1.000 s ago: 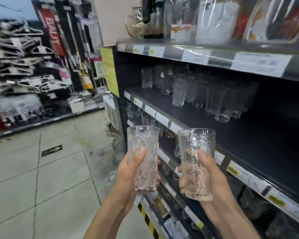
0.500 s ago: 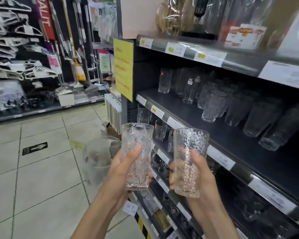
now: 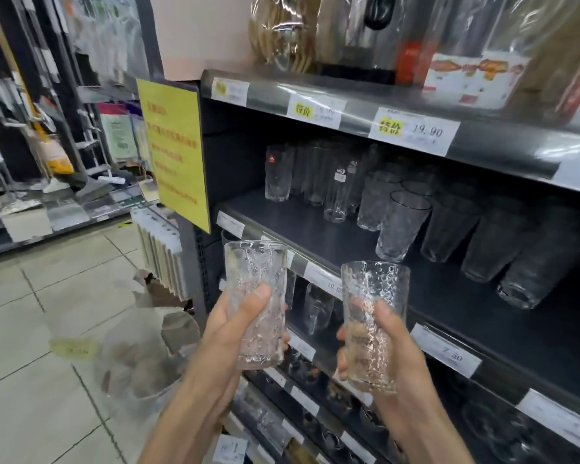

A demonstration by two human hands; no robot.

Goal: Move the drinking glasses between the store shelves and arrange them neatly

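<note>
A glass (image 3: 257,303) is clasped in the left grip (image 3: 235,326), a second glass (image 3: 372,323) in the right grip (image 3: 392,356). Both are now brought nearer the shelf (image 3: 298,226) at 1 o'clock, so placing is judged near.

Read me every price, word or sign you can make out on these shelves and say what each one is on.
"特价 19.90": price tag on the top shelf edge.
"特价": next tag leftward; price blurred.
"7.50": white tag on the glasses shelf edge.
"10.0": partly hidden tag on that edge, cut off by the held glass.
Yellow sign: red text too blurred.
Other tags, glass stickers: unreadable.
</note>
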